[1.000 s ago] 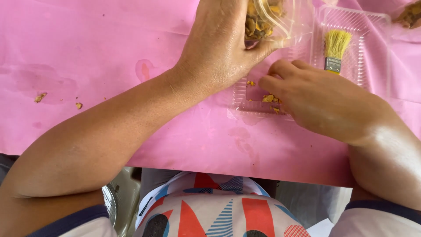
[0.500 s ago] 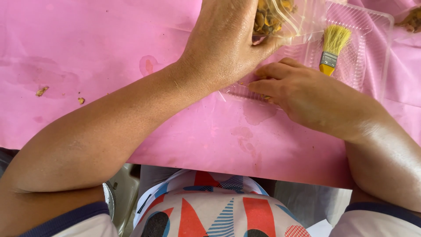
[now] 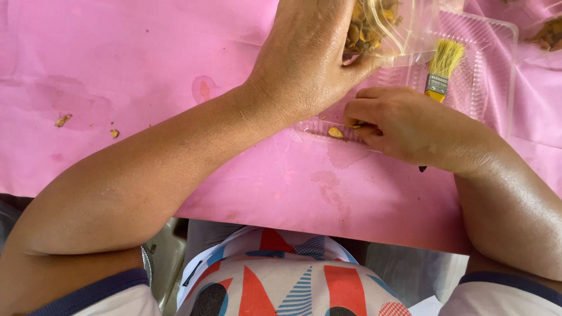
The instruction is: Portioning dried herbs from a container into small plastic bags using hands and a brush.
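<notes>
My left hand (image 3: pixel 310 58) grips a clear plastic bag (image 3: pixel 386 26) filled with yellow-brown food pieces, held up over a clear plastic tray (image 3: pixel 486 64). My right hand (image 3: pixel 410 126) rests at the tray's near edge, with its fingertips pinched on small yellow bits (image 3: pixel 335 133) there. Under that hand lies a paintbrush (image 3: pixel 442 67) with yellow bristles and a yellow handle; the bristles point away from me, across the tray.
A pink sheet (image 3: pixel 146 70) covers the table, with damp stains and a few crumbs (image 3: pixel 63 120) at the left. More yellow-brown food (image 3: pixel 547 32) sits at the far right corner. The table's near edge runs just above my patterned shirt (image 3: pixel 281 281).
My right hand has slid left and nearer along the tray's edge and now pinches at the loose bits. My left hand still holds the bag up.
</notes>
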